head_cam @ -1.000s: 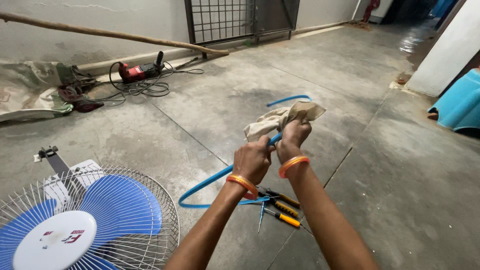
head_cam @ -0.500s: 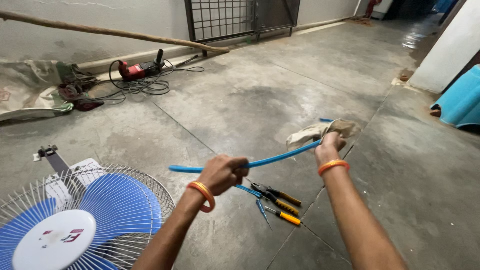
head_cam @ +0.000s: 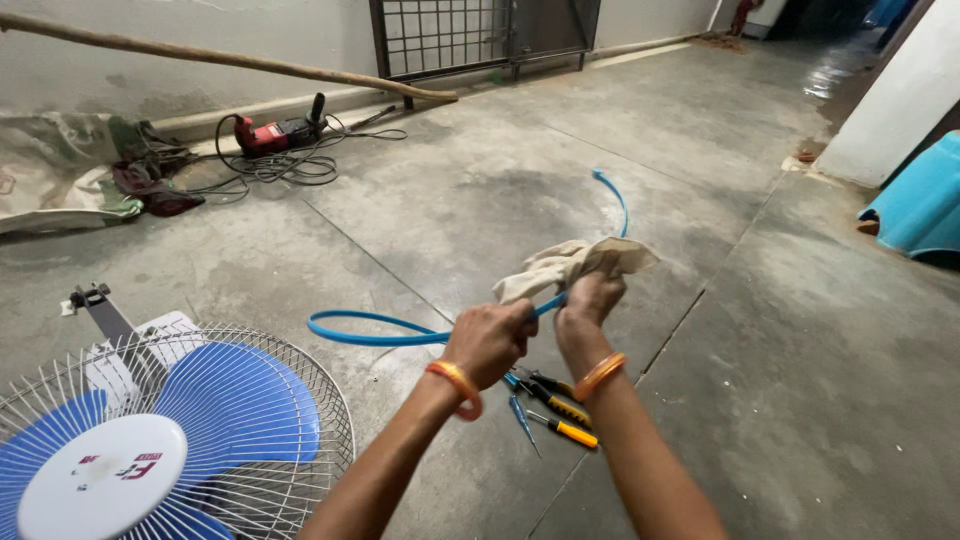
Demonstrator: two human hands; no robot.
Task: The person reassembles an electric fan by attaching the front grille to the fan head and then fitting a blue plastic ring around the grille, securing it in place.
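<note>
Above the concrete floor [head_cam: 800, 400], mid-room: left hand [head_cam: 487, 343] clenched on thin blue flexible strip [head_cam: 370, 330]; right hand [head_cam: 590, 300] grips beige cloth [head_cam: 560, 265] around it. Risk: strip's free end whipping loose, or snagging yellow-handled pliers [head_cam: 550, 395] below.

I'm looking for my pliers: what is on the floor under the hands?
Under the left hand and right hand lie yellow-handled pliers and screwdrivers on the concrete floor; the wrists hide part of them.

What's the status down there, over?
Left hand grips blue strip. Right hand clamps rag around it. Pliers on floor below; nothing blocking.
</note>
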